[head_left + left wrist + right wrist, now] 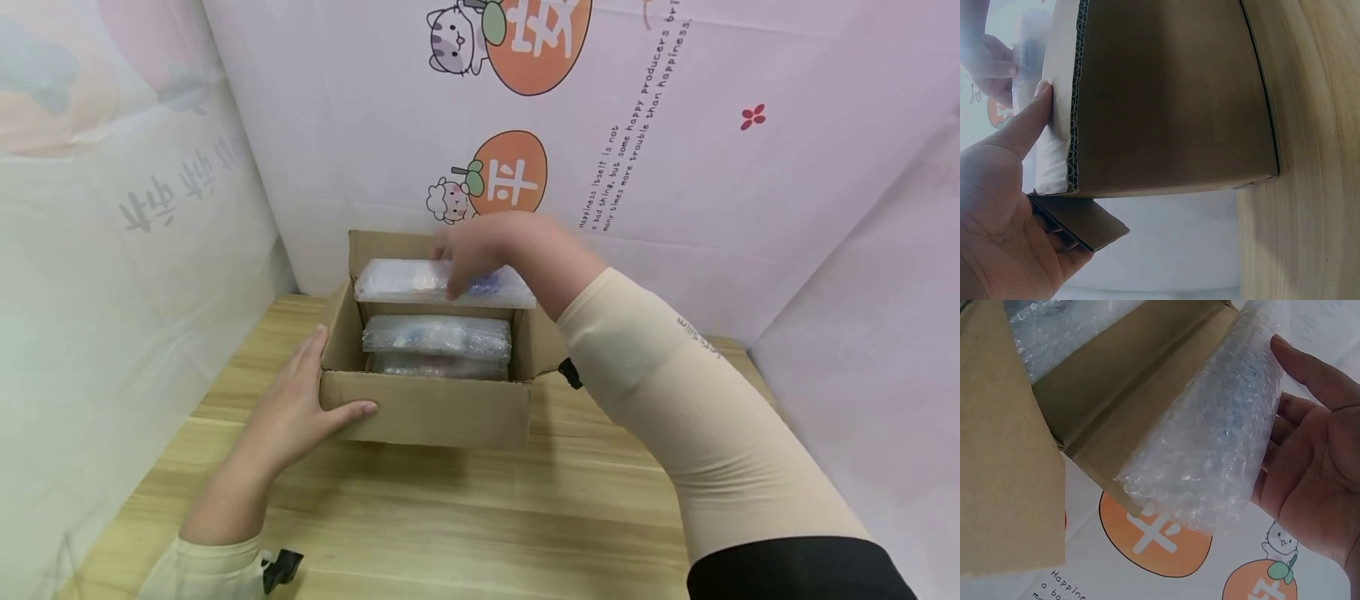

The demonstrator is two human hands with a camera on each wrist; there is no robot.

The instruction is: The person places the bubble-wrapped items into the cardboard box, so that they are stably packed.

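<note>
An open cardboard box [427, 410] stands on the wooden table in the head view. My left hand [291, 414] grips its near left corner; in the left wrist view the thumb lies on the front flap and the fingers are behind a side flap [1088, 224]. Over the back of the box, my right hand [483, 246] holds a bubble-wrapped package [390, 281] by its upper edge. The right wrist view has the thumb on one side of that package [1210, 437] and the fingers on the other. Its contents are blurred by the wrap, with some blue showing.
Inside the box lie more bubble-wrapped packages [438, 336], one in front of another. Printed white sheets [675, 167] hang behind and at both sides of the table [480, 525]. The box's flaps stick outward.
</note>
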